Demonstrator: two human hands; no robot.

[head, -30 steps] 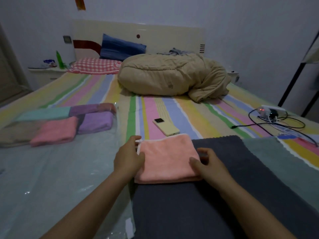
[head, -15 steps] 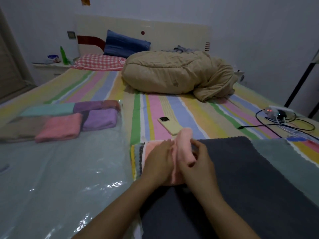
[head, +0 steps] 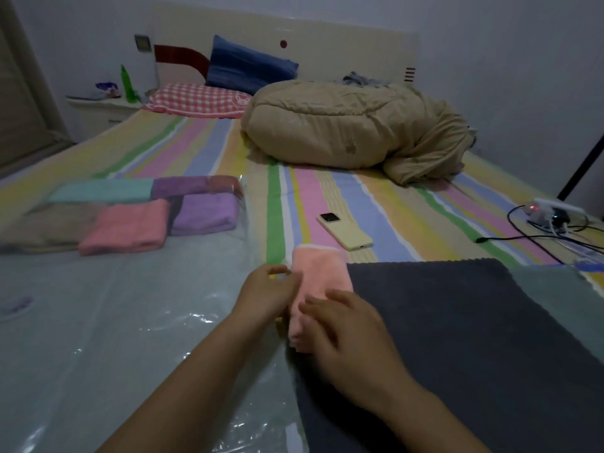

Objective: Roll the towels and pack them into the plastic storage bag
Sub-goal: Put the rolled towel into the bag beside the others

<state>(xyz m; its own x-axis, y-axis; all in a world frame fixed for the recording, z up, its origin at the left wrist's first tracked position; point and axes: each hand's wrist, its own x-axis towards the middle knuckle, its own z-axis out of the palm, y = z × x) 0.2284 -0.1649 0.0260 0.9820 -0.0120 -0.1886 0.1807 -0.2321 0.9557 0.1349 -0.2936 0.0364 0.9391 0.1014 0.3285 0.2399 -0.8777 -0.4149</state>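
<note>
— Towel roll [head: 318,282], pink: where, and pointing which way?
— Lying on the striped sheet [head: 277,223], tight against the left edge of a flat dark grey towel [head: 457,338]. Long axis running away from the camera toward the headboard, white-trimmed end farthest.
— Hands?
— Left hand [head: 268,295] at the roll's left flank, fingers curled, pinching it. Right hand [head: 346,328] across the near end, fingers laid nearly straight over it, blurred.
— And the plastic storage bag [head: 98,322]?
— Spread flat just left of the roll. Holding, at its far end, packed towels [head: 124,227]: teal, purple, pink, beige, side by side. Yellow phone [head: 344,230] just beyond the roll; tan duvet [head: 343,132] farther back.
</note>
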